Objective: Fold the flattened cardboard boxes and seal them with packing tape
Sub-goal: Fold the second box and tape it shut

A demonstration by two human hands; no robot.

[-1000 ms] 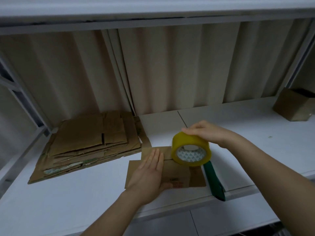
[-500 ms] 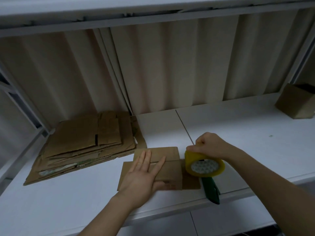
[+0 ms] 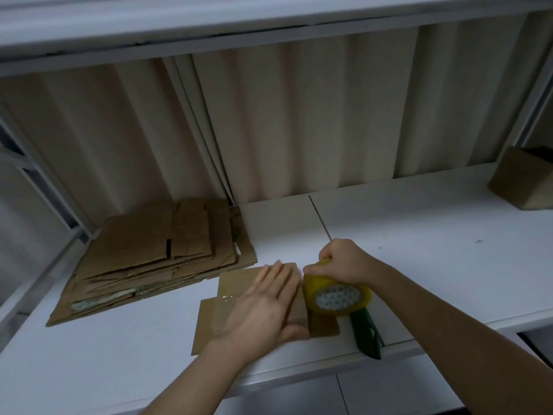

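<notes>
- Head view: we are in the sealing step. The small cardboard box [image 3: 263,307] lies low and flat near the front edge of the white counter [image 3: 434,250], with a glossy strip of clear tape already showing across its left part.
- Head view: our left hand [image 3: 263,307] lies flat on the box, fingers straight and together, pressing it down; its grip is wide and holds nothing (the hand is slightly blurred, so we cannot say exactly where the fingertips end).
- Head view: our right hand [image 3: 344,260] has its grip curled over the top of the yellow tape roll [image 3: 338,298], which sits at the box's right edge on a green dispenser [image 3: 366,333] whose handle points toward us.
- Head view: the stack of flattened boxes [image 3: 155,259] waits to the left, just beside the box in hand; another brown box [image 3: 523,181] stands well apart at the far right.
- Next, we judge, the tape needs cutting at the box's right edge, then smoothing down while the left hand holds the cardboard steady.
</notes>
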